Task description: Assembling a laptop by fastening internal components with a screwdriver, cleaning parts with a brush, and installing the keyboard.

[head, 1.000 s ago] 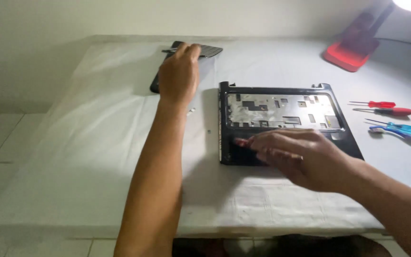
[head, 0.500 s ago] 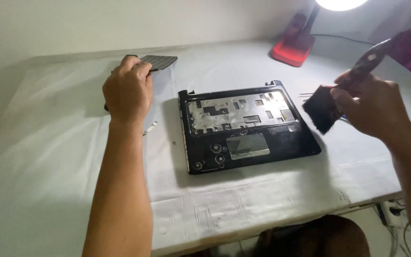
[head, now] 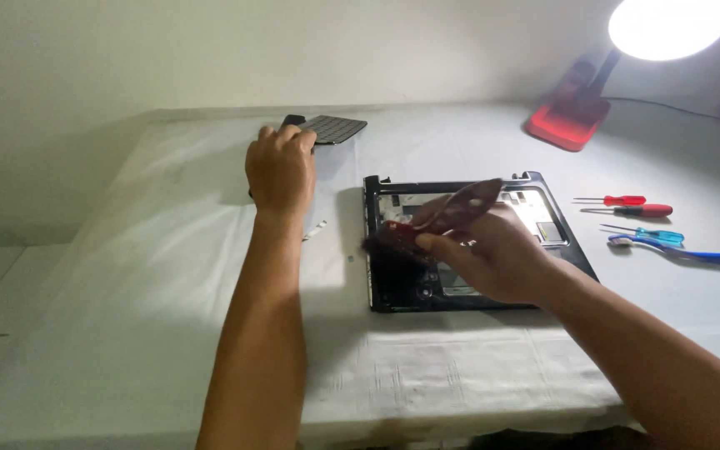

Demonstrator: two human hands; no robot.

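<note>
Over the opened laptop base (head: 468,250), my right hand (head: 493,258) pinches a dark-handled brush (head: 439,221), bristles angled down toward the exposed frame. My left hand (head: 281,167) is closed on the detached keyboard (head: 331,129), pinning it aside. Screwdrivers (head: 627,205) lie to the right on the tabletop (head: 168,292).

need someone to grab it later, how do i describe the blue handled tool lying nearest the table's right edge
Start at the red lamp base at the back right of the white-covered table, then come forward past the two red-handled screwdrivers. The blue-handled tool lies closest to the edge, the longest there, with a pale head pointing towards the opened laptop.
</note>
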